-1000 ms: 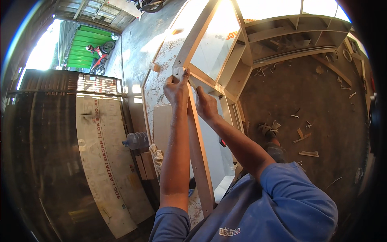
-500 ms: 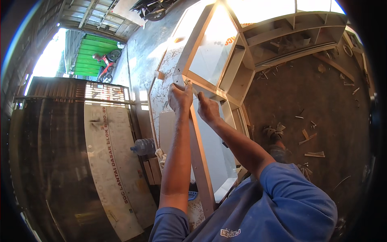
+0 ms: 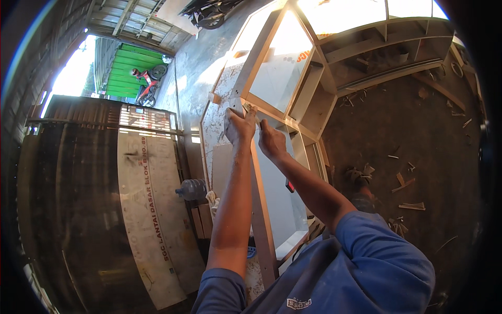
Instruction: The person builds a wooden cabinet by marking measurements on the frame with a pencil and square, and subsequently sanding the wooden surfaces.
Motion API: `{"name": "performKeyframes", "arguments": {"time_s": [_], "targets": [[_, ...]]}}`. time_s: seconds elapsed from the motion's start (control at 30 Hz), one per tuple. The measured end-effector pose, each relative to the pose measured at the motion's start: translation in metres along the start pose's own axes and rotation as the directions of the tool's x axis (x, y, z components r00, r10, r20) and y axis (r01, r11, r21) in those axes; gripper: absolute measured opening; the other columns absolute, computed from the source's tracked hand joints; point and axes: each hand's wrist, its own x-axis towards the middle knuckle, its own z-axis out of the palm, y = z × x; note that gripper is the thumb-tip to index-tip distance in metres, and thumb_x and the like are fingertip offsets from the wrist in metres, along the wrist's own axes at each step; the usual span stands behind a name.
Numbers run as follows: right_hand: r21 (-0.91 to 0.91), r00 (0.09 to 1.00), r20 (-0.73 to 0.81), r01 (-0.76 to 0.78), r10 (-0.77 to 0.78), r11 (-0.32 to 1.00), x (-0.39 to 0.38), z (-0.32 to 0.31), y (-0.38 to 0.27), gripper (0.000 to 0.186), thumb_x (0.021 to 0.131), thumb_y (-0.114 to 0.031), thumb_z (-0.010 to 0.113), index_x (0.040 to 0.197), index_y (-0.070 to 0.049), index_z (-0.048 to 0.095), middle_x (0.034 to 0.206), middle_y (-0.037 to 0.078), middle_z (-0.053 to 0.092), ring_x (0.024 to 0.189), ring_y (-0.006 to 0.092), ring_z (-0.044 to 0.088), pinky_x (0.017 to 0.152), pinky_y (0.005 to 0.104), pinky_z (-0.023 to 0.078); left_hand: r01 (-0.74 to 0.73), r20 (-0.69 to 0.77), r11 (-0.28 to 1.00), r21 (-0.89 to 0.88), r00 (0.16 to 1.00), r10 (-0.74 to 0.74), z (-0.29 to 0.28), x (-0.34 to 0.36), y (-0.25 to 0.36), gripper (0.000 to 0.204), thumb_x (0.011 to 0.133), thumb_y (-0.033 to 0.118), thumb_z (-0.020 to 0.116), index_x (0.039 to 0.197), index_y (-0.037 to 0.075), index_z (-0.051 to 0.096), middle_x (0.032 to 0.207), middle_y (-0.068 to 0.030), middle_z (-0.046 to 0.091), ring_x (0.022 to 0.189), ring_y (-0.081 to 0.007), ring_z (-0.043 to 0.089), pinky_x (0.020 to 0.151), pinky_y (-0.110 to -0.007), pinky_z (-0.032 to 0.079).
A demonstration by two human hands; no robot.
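My left hand [image 3: 239,125] grips the long wooden rail [image 3: 261,220] just below a joint in the cabinet frame [image 3: 254,47], thumb raised along the rail's edge. My right hand [image 3: 271,140] is closed on a thin hand tool [image 3: 258,123] angled toward my left thumb at that edge. Its tip is too small to make out. Pale panels [image 3: 277,193] fill the frame beside the rail. A red-and-black object [image 3: 290,185] shows beside my right forearm.
A water jug [image 3: 192,189] lies left of the frame, near a large board [image 3: 146,209]. Curved shelving [image 3: 381,49] stands behind at the right. Wood offcuts [image 3: 410,205] litter the dark floor [image 3: 392,131]. Motorbikes [image 3: 149,83] stand beyond, by a green corrugated wall [image 3: 120,68].
The view has shifted, so the surroundings sit a little further right. My left hand has slid slightly down from the joint; my right hand still holds the tool beside it.
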Motion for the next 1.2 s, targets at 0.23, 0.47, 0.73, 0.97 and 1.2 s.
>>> {"name": "performKeyframes", "arguments": {"time_s": [0.23,0.47,0.73,0.97,1.2], "targets": [[-0.006,0.995,0.052,-0.091,0.091,0.996,0.000,-0.005,0.002,0.018,0.091,-0.008,0.051,0.109,-0.003,0.048,0.081,0.026,0.071,0.072,0.0463,0.070,0.065,0.0568,0.054,0.055,0.123,0.996,0.064,0.990,-0.062,-0.007,-0.018,0.009,0.080,0.080,0.055,0.078,0.124,-0.008,0.057,0.115,-0.0279,0.067,0.110,-0.0423,0.066,0.097,-0.048,0.052],[0.030,0.997,0.056,-0.060,0.058,0.998,0.006,0.009,0.009,0.020,0.090,-0.006,0.054,0.109,-0.008,0.047,0.080,0.025,0.070,0.071,0.0469,0.069,0.065,0.0575,0.053,0.005,0.044,0.966,0.257,0.999,-0.017,0.002,-0.004,0.015,0.050,0.082,0.043,0.077,0.094,-0.005,0.069,0.099,-0.0251,0.072,0.094,-0.0397,0.072,0.084,-0.047,0.057],[0.046,0.996,-0.056,0.066,-0.063,0.997,0.015,0.016,0.025,0.021,0.089,-0.005,0.057,0.105,-0.009,0.045,0.079,0.021,0.069,0.069,0.0465,0.068,0.060,0.0575,0.052,0.061,0.036,0.939,0.339,0.996,-0.077,-0.006,-0.003,0.033,0.052,0.078,0.042,0.082,0.097,-0.005,0.071,0.098,-0.0235,0.073,0.090,-0.0374,0.074,0.079,-0.044,0.060],[0.066,0.996,-0.066,0.068,-0.064,0.996,0.006,0.003,0.012,0.013,0.092,-0.008,0.053,0.105,-0.008,0.048,0.075,0.023,0.068,0.066,0.0461,0.066,0.057,0.0574,0.049,0.072,0.015,0.988,0.137,0.997,-0.075,-0.007,-0.021,0.006,0.084,0.073,0.056,0.084,0.121,-0.009,0.061,0.119,-0.0290,0.065,0.113,-0.0417,0.065,0.098,-0.045,0.052],[0.215,0.988,-0.107,-0.084,0.109,0.973,-0.028,-0.064,-0.003,0.034,0.107,-0.035,0.047,0.102,-0.002,0.052,0.056,0.018,0.060,0.052,0.0404,0.063,0.050,0.0523,0.049,-0.045,0.043,0.974,-0.221,0.997,0.056,-0.060,-0.099,0.010,0.088,0.084,0.058,0.076,0.136,-0.008,0.050,0.129,-0.0275,0.055,0.122,-0.0427,0.054,0.103,-0.048,0.045]]}}
